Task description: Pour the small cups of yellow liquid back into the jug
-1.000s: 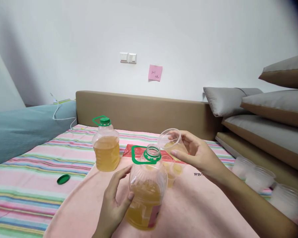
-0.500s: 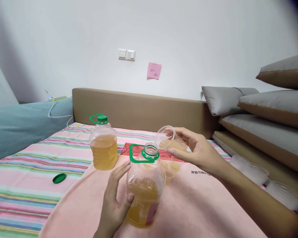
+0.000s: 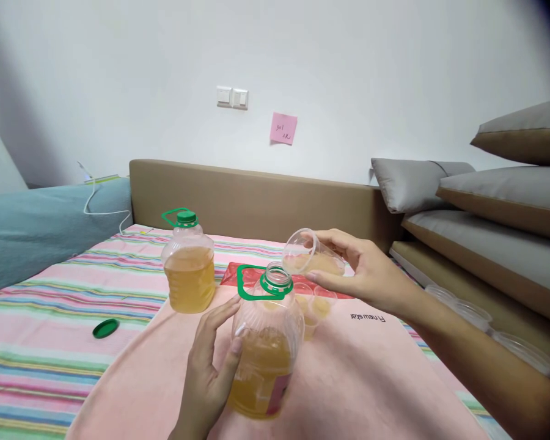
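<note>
A clear plastic bottle [image 3: 261, 366] with a green ring handle [image 3: 245, 297] stands uncapped in front of me, partly filled with yellow liquid. My left hand [image 3: 208, 360] curves round its left side, thumb in front, steadying it. My right hand [image 3: 352, 266] holds a clear plastic cup [image 3: 314, 256] between thumb and fingers. The cup is tipped nearly level, yellow liquid along its lower side, its rim at the bottle's open mouth [image 3: 277, 272]. Whether liquid is running out, I cannot tell. Behind the bottle, several clear cups [image 3: 323, 305] with yellow liquid are partly hidden.
A second bottle [image 3: 189, 278] of yellow liquid, green-capped, stands at the left. A loose green cap [image 3: 106, 328] lies on the striped sheet [image 3: 41, 360]. Stacked clear containers [image 3: 522, 351] sit at right, below piled grey cushions [image 3: 499, 229]. Red plastic [image 3: 231, 273] lies behind the bottle.
The cup in my right hand has tipped a little further toward the bottle's mouth. My left thumb has slid slightly up the bottle. The whole view has shifted slightly.
</note>
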A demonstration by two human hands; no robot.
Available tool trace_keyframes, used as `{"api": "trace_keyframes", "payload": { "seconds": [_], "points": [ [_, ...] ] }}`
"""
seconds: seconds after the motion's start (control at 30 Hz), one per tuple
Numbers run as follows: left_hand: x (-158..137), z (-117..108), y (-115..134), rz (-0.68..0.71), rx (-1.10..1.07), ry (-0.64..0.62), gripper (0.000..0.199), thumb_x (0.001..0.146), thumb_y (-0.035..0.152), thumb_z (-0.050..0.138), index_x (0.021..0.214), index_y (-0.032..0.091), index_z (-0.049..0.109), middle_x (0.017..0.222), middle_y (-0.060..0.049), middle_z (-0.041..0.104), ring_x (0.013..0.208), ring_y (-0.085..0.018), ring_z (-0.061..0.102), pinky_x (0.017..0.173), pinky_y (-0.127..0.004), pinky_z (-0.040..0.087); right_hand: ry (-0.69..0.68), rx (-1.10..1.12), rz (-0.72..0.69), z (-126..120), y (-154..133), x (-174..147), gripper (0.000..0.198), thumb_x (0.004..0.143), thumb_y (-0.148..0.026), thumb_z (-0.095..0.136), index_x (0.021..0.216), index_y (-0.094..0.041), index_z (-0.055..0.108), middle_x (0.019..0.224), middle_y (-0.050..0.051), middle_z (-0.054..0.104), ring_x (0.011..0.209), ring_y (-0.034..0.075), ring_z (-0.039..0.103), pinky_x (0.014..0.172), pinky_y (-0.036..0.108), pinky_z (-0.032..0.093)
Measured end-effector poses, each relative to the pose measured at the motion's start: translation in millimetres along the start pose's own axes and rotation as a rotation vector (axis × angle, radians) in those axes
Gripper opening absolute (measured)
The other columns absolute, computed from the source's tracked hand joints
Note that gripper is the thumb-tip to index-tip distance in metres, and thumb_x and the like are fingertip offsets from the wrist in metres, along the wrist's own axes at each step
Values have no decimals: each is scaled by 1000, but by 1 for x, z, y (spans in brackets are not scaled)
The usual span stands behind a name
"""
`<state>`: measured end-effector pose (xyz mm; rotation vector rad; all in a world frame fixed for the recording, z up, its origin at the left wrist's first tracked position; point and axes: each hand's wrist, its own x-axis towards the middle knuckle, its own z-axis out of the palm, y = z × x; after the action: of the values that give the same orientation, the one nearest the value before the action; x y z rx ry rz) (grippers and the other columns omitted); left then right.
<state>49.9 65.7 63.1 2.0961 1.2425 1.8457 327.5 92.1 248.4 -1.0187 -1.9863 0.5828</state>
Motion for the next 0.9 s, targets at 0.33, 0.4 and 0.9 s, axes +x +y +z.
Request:
{"api": "trace_keyframes", "payload": {
  "seconds": [0.33,0.4,0.9],
  "points": [
    [-4,-2,-8,15,23,-47,36,112,36,56,148,34,58,143,-4,69,136,-20,66,115,-32,55,-14,-68,-3,-4,-6,4,57,83,-44,89,135,-28,75,138,6,73,128,29,68,110,48,54],
    [-4,-1,-6,15,13,-35,36,112,37,56,147,34,59,142,-4,70,136,-20,66,115,-31,54,-13,-87,-11,-4,-8,5,56,84,-45,88,135,-27,75,136,7,74,126,29,69,108,47,55],
    [-1,1,0,5,-1,5,33,112,40,57,143,32,63,137,-6,72,132,-24,68,111,-39,57,-38,-159,-45,-9,-14,6,56,86,-47,86,137,-27,75,137,5,74,119,25,69,105,43,56]
  ]
}}
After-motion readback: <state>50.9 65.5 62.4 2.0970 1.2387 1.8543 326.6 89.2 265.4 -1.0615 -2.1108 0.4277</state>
